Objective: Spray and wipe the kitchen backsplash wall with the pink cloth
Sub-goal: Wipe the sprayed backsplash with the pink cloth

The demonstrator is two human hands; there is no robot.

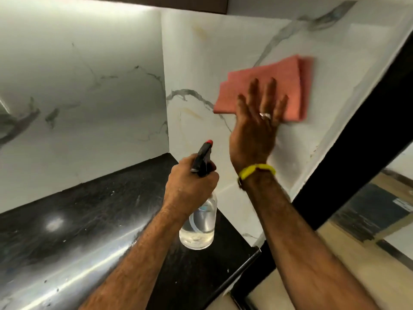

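Note:
A folded pink cloth (279, 83) lies flat against the white marble backsplash wall (201, 52) on the right-hand panel. My right hand (257, 128) presses on the cloth's lower part with straight, spread fingers; it wears a ring and a yellow wristband. My left hand (190, 184) grips the neck of a clear spray bottle (201, 222) with a black trigger head and red nozzle tip, held above the counter. The nozzle points up toward the wall corner. The bottle holds clear liquid.
A black polished stone counter (78, 220) runs along the bottom left and meets the wall at the corner. A black vertical edge (357, 153) ends the right wall panel, with floor beyond it at the right. A dark cabinet underside sits at the top.

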